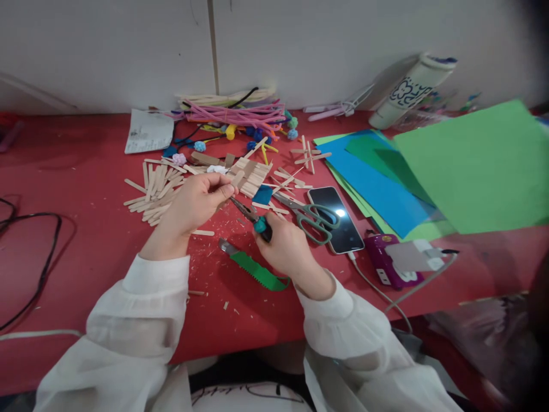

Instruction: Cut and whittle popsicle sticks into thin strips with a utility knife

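Between thumb and fingers, my left hand [201,197] pinches a wooden craft stick [237,178] that pokes out past the fingertips. My right hand [285,243] is wrapped round the teal and black handles of long-nose pliers [244,209]. The pliers' narrow jaws reach up to my left fingertips; whether they grip the stick I cannot tell. Behind the hands lies a flat panel of joined craft sticks [255,176]. A green utility knife [257,271] rests on the red table below my hands, amid wood chips. Left of my left hand is a pile of loose craft sticks [156,191].
Grey-green scissors [315,220] lie partly over a phone [343,229] with a cable. A purple power adapter [388,257] and coloured sheets [476,171] fill the right. Pipe cleaners [240,114] and a tumbler [412,91] stand along the wall. A black cable [54,246] curves at left.
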